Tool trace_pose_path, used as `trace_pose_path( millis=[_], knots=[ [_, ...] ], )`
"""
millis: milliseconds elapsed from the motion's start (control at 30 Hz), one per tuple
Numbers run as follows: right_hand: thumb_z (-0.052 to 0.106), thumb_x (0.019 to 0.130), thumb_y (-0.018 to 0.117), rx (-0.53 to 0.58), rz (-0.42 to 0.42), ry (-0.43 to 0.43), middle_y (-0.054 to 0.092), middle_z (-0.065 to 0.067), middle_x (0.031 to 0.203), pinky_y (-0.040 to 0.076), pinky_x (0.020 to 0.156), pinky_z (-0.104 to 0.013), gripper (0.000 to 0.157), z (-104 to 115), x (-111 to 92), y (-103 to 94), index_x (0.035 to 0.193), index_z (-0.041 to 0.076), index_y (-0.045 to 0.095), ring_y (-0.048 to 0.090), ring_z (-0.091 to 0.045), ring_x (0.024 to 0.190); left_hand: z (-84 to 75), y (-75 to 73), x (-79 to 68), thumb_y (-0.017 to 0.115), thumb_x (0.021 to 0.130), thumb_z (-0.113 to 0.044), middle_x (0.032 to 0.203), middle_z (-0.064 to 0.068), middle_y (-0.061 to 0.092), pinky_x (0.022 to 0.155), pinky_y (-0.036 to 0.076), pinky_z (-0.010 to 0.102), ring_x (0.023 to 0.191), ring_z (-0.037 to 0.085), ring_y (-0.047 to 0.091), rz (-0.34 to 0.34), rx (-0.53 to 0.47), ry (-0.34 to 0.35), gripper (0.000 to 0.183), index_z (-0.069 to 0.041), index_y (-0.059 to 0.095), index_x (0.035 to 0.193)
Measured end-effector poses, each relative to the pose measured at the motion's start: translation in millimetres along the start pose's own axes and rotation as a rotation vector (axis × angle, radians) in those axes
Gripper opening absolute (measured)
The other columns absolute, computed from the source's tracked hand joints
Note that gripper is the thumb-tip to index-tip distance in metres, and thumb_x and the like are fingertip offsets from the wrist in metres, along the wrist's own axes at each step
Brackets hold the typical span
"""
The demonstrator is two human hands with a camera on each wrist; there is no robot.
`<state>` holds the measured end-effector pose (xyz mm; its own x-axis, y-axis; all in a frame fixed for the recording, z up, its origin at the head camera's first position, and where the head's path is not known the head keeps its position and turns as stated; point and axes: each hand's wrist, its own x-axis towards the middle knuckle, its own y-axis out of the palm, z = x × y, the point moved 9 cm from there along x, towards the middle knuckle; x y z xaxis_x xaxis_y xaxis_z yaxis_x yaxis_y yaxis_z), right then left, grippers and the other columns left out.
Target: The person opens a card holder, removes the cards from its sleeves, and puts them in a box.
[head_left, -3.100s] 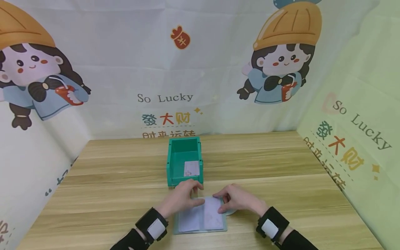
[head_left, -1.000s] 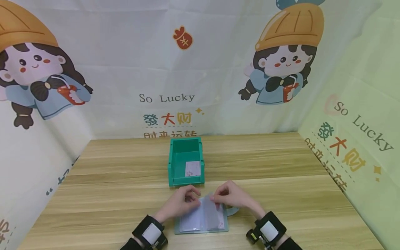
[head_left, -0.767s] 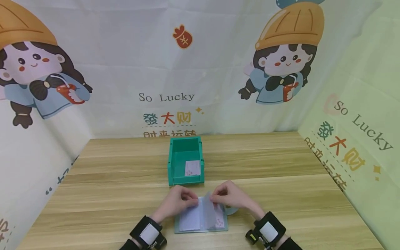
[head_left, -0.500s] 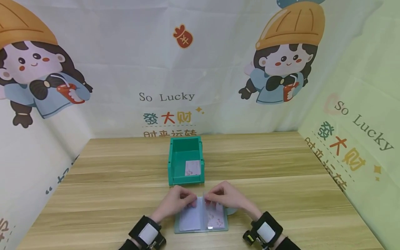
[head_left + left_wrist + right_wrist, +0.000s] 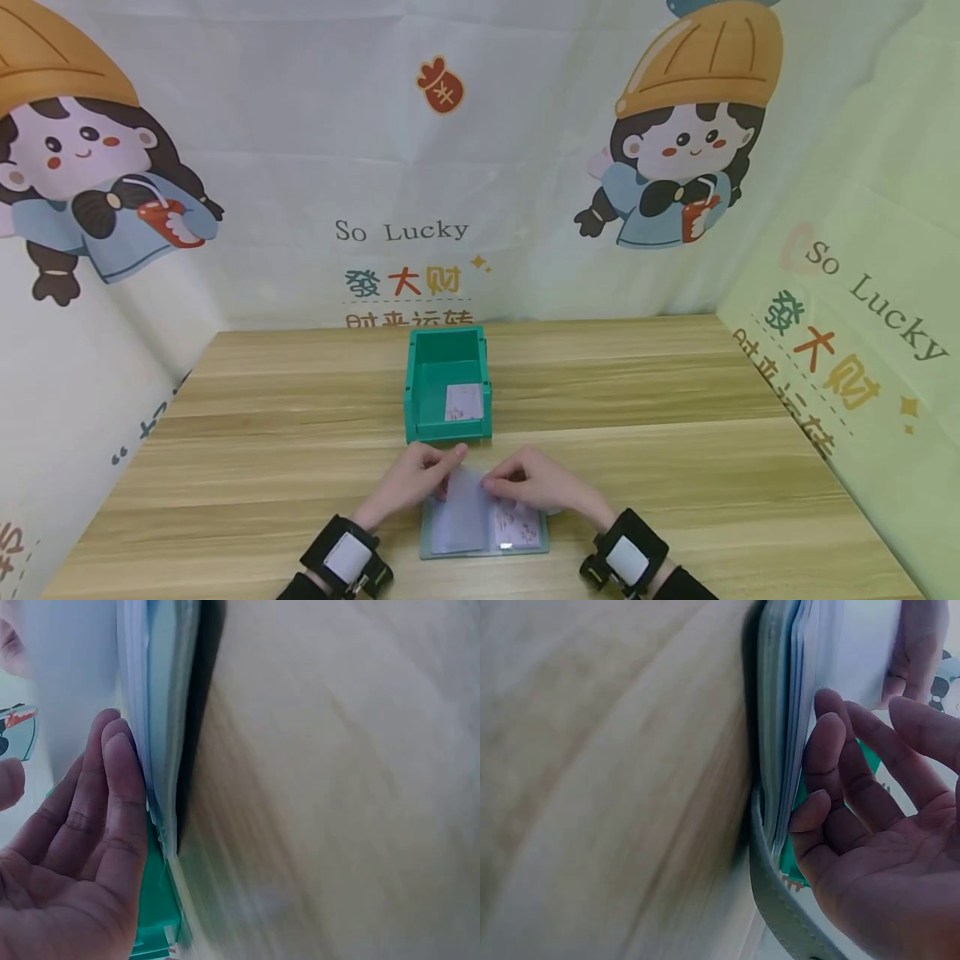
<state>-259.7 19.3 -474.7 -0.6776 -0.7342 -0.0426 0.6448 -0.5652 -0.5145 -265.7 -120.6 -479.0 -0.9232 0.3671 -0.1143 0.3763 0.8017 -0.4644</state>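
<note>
A small card album (image 5: pixel 459 525) with a pale blue-green cover lies spread on the table below both hands. One translucent sleeve page (image 5: pixel 467 500) stands partly raised, leaning toward the left side. My left hand (image 5: pixel 411 479) is at the top left of the album; in the left wrist view its fingers (image 5: pixel 124 772) extend along the pages, the thumb apart from them. At the top of the right side is my right hand (image 5: pixel 536 482). Its fingers (image 5: pixel 826 742) bend loosely beside the page stack in the right wrist view, thumb separate. A pink-patterned card (image 5: pixel 517 527) shows in the right-hand sleeve.
Behind the album stands a green plastic bin (image 5: pixel 447 358) with a pale patterned card (image 5: pixel 464 402) inside. The album's strap (image 5: pixel 780 900) sticks out on its right side. Printed cloth (image 5: pixel 525 183) hangs behind the wooden table (image 5: pixel 637 375) and along its sides.
The raised sleeve page has swung from right to left, uncovering the patterned card on the right. The right hand has followed it leftward and no longer pinches it; the left hand has shifted slightly left.
</note>
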Motion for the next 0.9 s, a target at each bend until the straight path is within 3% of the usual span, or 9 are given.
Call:
trace_pose_path(
  millis=[133, 233, 500, 767, 900],
  knots=[
    [0.015, 0.099, 0.062, -0.013, 0.001, 0.027, 0.075, -0.011, 0.095, 0.044, 0.066, -0.016, 0.024, -1, -1, 0.4, 0.112, 0.0, 0.075, 0.053, 0.002, 0.072, 0.4, -3.0, -2.3, 0.065, 0.098, -0.024, 0.071, 0.001, 0.066, 0.057, 0.048, 0.022, 0.06, 0.008, 0.057, -0.009, 0.062, -0.001, 0.025, -0.003, 0.078, 0.095],
    [0.013, 0.096, 0.065, -0.023, -0.013, 0.054, 0.075, -0.015, 0.11, 0.049, 0.073, -0.018, 0.026, -3, -5, -3.0, 0.116, -0.002, 0.072, 0.058, -0.001, 0.081, 2.5, -4.6, -3.7, 0.071, 0.093, -0.016, 0.074, 0.003, 0.07, 0.056, 0.049, 0.023, 0.06, 0.008, 0.059, -0.027, 0.104, -0.012, 0.015, -0.004, 0.078, 0.092],
    [0.009, 0.089, 0.072, -0.113, -0.075, 0.11, 0.061, 0.0, 0.079, 0.041, 0.063, -0.019, 0.034, -12, -12, -24.7, 0.12, -0.004, 0.069, 0.051, -0.007, 0.07, 7.8, -9.2, -5.6, 0.077, 0.087, -0.016, 0.066, 0.0, 0.067, 0.054, 0.049, 0.025, 0.058, 0.01, 0.058, -0.121, 0.162, -0.096, 0.011, -0.008, 0.077, 0.081],
    [0.009, 0.084, 0.078, -0.142, -0.051, 0.157, 0.057, 0.003, 0.072, 0.039, 0.059, -0.018, 0.046, -25, -17, -33.1, 0.126, -0.004, 0.065, 0.049, -0.007, 0.065, 5.9, -14.3, -8.2, 0.081, 0.083, -0.017, 0.063, -0.001, 0.062, 0.053, 0.041, 0.023, 0.058, 0.011, 0.053, -0.191, 0.245, -0.151, 0.017, -0.01, 0.072, 0.071],
    [0.009, 0.083, 0.08, -0.146, -0.047, 0.17, 0.056, 0.003, 0.072, 0.038, 0.058, -0.019, 0.046, -28, -18, -33.6, 0.124, -0.003, 0.066, 0.049, -0.008, 0.065, 5.0, -15.0, -10.1, 0.083, 0.081, -0.016, 0.069, 0.001, 0.06, 0.055, 0.04, 0.023, 0.062, 0.013, 0.052, -0.218, 0.273, -0.159, 0.015, -0.008, 0.07, 0.081]
  ],
)
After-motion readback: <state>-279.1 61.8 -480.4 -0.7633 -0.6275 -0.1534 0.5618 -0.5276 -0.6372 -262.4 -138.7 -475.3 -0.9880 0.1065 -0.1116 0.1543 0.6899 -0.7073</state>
